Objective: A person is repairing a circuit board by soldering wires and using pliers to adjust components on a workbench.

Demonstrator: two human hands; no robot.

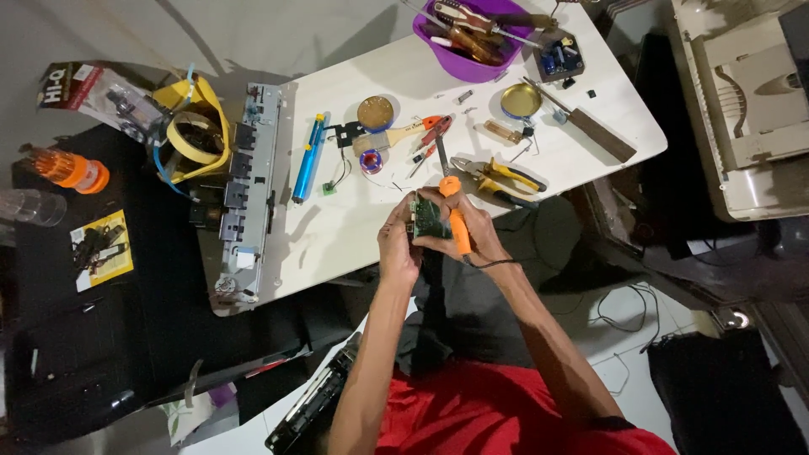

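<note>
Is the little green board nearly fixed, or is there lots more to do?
Tools are already laid out on the white table. Right now the left hand holds the green circuit board and the right hand holds the orange soldering iron against it. How much is left can't be told.

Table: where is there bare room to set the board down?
The widest bare patch on the table lies left of the hands, between the blue pen-shaped tool and the near edge, bordered left by the grey metal chassis. A smaller patch sits below the purple bowl. It is crowded around the pliers and solder reel.
</note>
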